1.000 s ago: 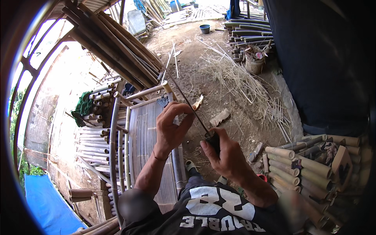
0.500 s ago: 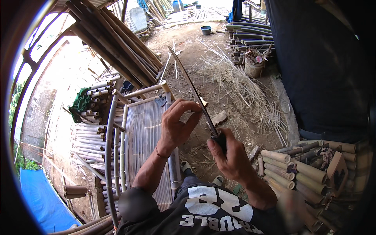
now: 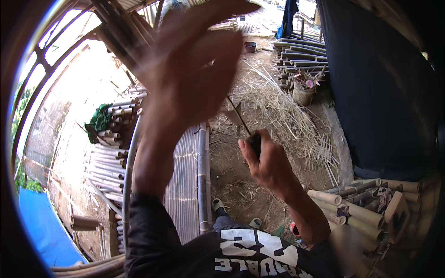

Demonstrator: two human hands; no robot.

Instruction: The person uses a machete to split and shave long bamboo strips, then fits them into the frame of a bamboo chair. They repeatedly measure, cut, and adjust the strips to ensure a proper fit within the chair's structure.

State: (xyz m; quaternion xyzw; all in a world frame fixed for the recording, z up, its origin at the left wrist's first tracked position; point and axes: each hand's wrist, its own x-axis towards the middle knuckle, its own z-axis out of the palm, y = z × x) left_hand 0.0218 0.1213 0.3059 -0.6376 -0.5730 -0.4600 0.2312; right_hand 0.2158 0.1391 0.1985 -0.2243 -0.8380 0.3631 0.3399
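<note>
My right hand (image 3: 271, 164) is closed around the dark handle of a long, narrow-bladed knife (image 3: 239, 116), in front of my body. The blade slants up and to the left, and its far part is hidden behind my left hand. Raised high and close to the camera, my left hand (image 3: 190, 69) is smeared by motion. Some of its fingers reach toward the upper right, but I cannot tell whether they hold anything or touch the blade. Below my left forearm lies a bamboo slat bench (image 3: 187, 171), partly covered by that arm.
Cut bamboo poles (image 3: 104, 164) are stacked at left beside a green cloth (image 3: 99, 118). More bamboo (image 3: 366, 215) lies at lower right, near a brown block (image 3: 397, 217). Loose bamboo shavings (image 3: 273, 99) cover the ground ahead. A dark sheet (image 3: 380, 97) hangs at right.
My left hand has moved up and left from beside the blade, much closer to the camera. My right hand still grips the knife in nearly the same place.
</note>
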